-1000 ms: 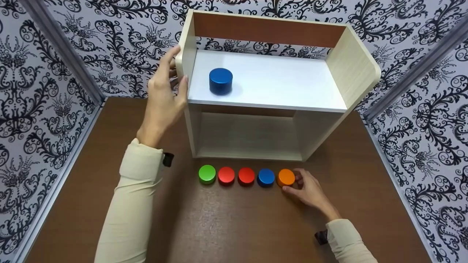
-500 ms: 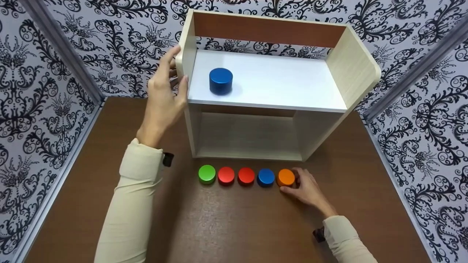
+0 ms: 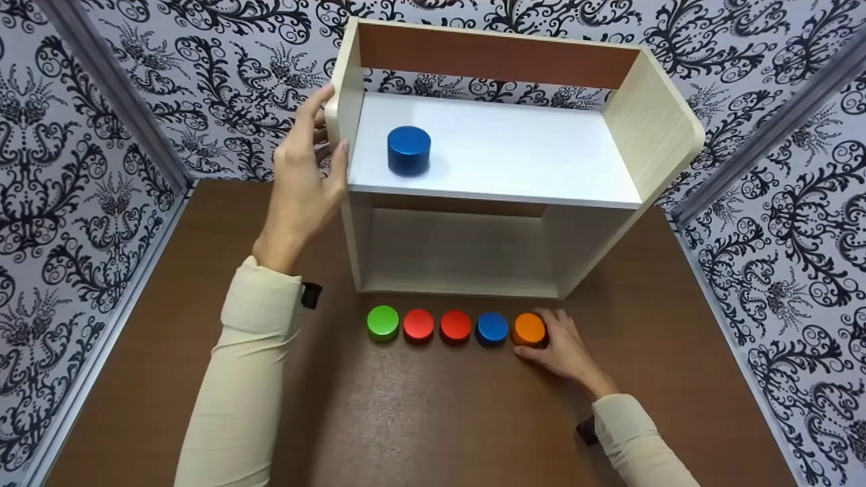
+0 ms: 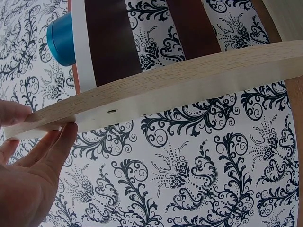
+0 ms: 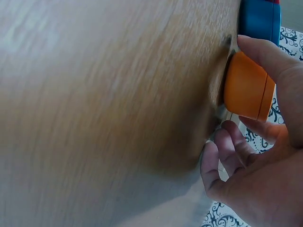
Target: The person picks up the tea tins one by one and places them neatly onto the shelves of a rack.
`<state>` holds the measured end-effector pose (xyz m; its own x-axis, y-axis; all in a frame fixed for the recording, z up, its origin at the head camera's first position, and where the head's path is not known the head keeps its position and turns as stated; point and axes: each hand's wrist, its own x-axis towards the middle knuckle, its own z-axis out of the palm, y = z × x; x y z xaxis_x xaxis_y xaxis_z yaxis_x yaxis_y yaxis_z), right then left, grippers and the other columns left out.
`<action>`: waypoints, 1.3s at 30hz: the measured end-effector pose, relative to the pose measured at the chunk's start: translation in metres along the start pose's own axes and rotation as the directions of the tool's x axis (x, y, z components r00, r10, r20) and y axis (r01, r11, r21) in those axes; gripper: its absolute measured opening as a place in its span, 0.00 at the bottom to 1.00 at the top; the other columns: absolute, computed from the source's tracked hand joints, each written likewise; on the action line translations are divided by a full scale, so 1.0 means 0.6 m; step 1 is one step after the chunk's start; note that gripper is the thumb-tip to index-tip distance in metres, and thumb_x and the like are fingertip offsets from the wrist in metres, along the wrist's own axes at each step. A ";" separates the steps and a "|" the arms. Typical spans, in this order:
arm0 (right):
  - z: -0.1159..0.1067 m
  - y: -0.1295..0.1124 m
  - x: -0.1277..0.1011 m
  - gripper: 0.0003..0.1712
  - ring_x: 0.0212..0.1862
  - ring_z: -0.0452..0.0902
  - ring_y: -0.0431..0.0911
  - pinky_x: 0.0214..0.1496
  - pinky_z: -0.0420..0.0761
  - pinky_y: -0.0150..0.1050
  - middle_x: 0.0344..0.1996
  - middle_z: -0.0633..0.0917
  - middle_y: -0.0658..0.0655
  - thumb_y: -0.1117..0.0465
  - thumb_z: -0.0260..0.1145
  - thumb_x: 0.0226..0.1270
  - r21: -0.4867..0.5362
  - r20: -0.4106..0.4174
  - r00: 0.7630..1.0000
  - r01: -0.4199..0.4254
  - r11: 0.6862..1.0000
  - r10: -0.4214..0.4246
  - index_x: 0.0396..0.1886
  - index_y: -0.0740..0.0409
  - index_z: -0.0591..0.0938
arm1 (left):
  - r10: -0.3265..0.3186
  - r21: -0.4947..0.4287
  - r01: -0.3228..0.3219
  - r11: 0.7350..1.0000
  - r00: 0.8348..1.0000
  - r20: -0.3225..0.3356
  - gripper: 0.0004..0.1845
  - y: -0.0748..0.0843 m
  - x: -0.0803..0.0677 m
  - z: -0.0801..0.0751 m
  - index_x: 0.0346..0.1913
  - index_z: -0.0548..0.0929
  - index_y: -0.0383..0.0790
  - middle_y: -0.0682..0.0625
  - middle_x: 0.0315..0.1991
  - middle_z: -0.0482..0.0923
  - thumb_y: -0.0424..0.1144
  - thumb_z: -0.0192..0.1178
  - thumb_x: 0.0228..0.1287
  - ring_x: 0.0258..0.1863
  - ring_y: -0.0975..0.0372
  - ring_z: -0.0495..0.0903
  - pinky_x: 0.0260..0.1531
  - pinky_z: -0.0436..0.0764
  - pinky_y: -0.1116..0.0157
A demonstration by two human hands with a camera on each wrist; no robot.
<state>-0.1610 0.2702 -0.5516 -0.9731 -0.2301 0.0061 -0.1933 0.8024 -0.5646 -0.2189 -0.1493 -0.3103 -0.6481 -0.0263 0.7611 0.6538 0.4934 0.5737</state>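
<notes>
My left hand (image 3: 301, 176) grips the front edge of the left side panel (image 3: 344, 101) of a pale wooden shelf unit. In the left wrist view, the thumb and fingers (image 4: 61, 144) lie on opposite faces of that panel. My right hand (image 3: 565, 348) is around an orange round container (image 3: 528, 329) on the table, thumb on its near side and fingers behind. In the right wrist view, the orange container (image 5: 246, 85) sits between thumb and index finger, while the other fingers curl loosely below. A blue round container (image 3: 492, 329) stands just left of the orange one.
Two red containers (image 3: 419, 326) and a green one (image 3: 383, 322) continue the row on the brown table (image 3: 433, 419). A larger blue container (image 3: 408, 150) stands on the white upper shelf (image 3: 514, 149). Patterned walls (image 3: 81, 155) enclose the table.
My right hand has shifted slightly left, closer around the orange container, which has barely moved. My left hand stays on the side panel.
</notes>
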 end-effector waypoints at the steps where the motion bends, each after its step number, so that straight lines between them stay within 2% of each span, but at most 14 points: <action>1: 0.001 -0.001 0.000 0.43 0.53 0.70 0.61 0.59 0.77 0.61 0.50 0.74 0.65 0.51 0.81 0.55 -0.002 -0.003 1.000 0.002 1.000 -0.002 0.67 0.63 0.74 | 0.003 0.002 -0.003 1.000 1.000 -0.001 0.32 0.000 0.000 0.000 0.72 0.67 0.33 0.34 0.53 0.80 0.20 0.58 0.65 0.54 0.51 0.82 0.56 0.84 0.65; 10: 0.005 -0.002 -0.001 0.38 0.49 0.70 0.58 0.56 0.79 0.58 0.47 0.74 0.63 0.52 0.80 0.57 -0.004 -0.008 1.000 0.010 1.000 -0.010 0.63 0.61 0.77 | 0.008 0.003 -0.008 1.000 1.000 0.001 0.31 0.000 0.000 -0.001 0.72 0.67 0.33 0.34 0.53 0.80 0.20 0.58 0.65 0.54 0.51 0.82 0.56 0.84 0.65; 16: 0.000 -0.005 -0.007 0.36 0.51 0.70 0.57 0.59 0.78 0.59 0.48 0.74 0.62 0.53 0.80 0.57 0.041 0.013 1.000 -0.021 0.999 0.020 0.61 0.63 0.77 | -0.017 0.000 0.017 1.000 1.000 0.004 0.32 0.002 0.000 -0.002 0.72 0.67 0.34 0.34 0.54 0.79 0.20 0.59 0.65 0.56 0.51 0.81 0.57 0.84 0.64; 21: -0.009 -0.009 -0.012 0.35 0.53 0.73 0.60 0.63 0.77 0.63 0.51 0.77 0.64 0.54 0.80 0.56 0.063 0.022 0.999 -0.048 0.997 0.046 0.61 0.63 0.77 | -0.029 0.000 0.029 1.000 1.000 0.006 0.32 0.002 0.000 -0.001 0.72 0.67 0.34 0.34 0.55 0.79 0.21 0.59 0.66 0.56 0.51 0.81 0.57 0.84 0.65; 25: -0.018 -0.016 -0.017 0.35 0.53 0.75 0.59 0.64 0.77 0.63 0.50 0.78 0.62 0.55 0.81 0.56 0.078 0.026 0.998 -0.052 0.996 0.050 0.60 0.63 0.78 | -0.034 0.001 0.034 0.999 0.999 0.006 0.32 0.001 0.000 -0.001 0.72 0.67 0.35 0.34 0.55 0.79 0.20 0.59 0.65 0.57 0.51 0.81 0.58 0.83 0.64; 31: -0.037 -0.034 -0.021 0.34 0.50 0.76 0.55 0.60 0.80 0.58 0.47 0.78 0.58 0.53 0.81 0.55 0.057 -0.004 1.000 -0.004 0.998 0.005 0.58 0.63 0.79 | -0.031 0.002 0.031 1.000 0.999 0.003 0.32 0.003 0.000 -0.001 0.72 0.67 0.34 0.34 0.55 0.79 0.20 0.59 0.65 0.56 0.51 0.81 0.58 0.84 0.64; 39: -0.072 -0.070 -0.022 0.36 0.50 0.76 0.53 0.63 0.80 0.58 0.49 0.78 0.57 0.52 0.82 0.54 0.074 -0.024 0.997 0.071 0.995 -0.069 0.58 0.62 0.79 | -0.045 0.011 0.045 0.999 0.999 0.011 0.33 0.005 0.001 -0.001 0.72 0.67 0.35 0.34 0.58 0.78 0.20 0.59 0.65 0.58 0.50 0.80 0.58 0.83 0.64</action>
<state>-0.1455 0.2632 -0.4924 -0.9601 -0.2720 0.0649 -0.2520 0.7411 -0.6223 -0.2168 -0.1486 -0.3079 -0.6812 -0.0388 0.7311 0.6199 0.5008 0.6041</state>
